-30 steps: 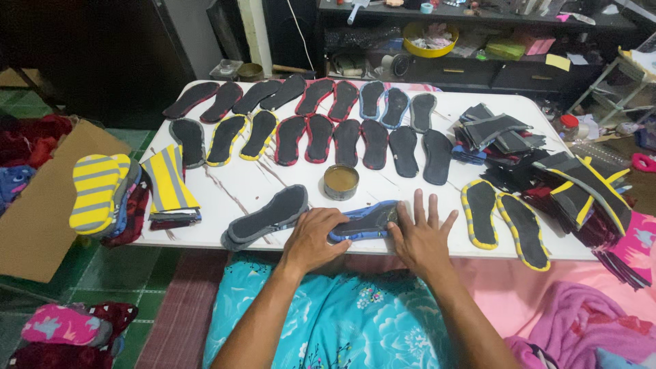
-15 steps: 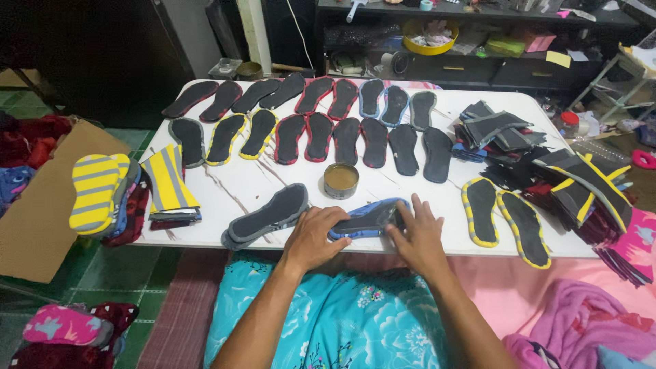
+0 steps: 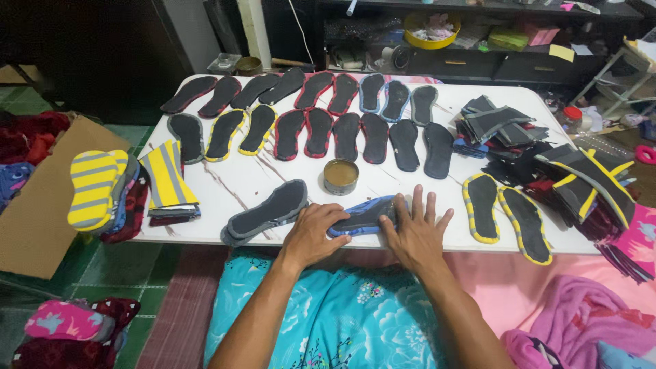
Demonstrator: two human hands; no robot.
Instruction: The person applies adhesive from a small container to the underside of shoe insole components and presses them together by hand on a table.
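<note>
Two hands flat on one blue-edged sole at the near edge of our table

Our left hand (image 3: pixel 316 232) lies over the near end of the blue-trimmed sole (image 3: pixel 363 216), fingers curled loosely on top of it, while our right hand (image 3: pixel 415 232) presses its other end with fingers spread wide and flat, not gripping anything. Just past our fingertips sits a round tin (image 3: pixel 340 176) with brownish stuff in it. Off to the left of our left fingers, nearly touching them, lies a grey sole (image 3: pixel 266 212). Right of our right fingers are two yellow-edged soles (image 3: pixel 506 212) side by side. Farther beyond our fingertips, rows of dark soles (image 3: pixel 342 116) cover the white table (image 3: pixel 225 181).
</note>
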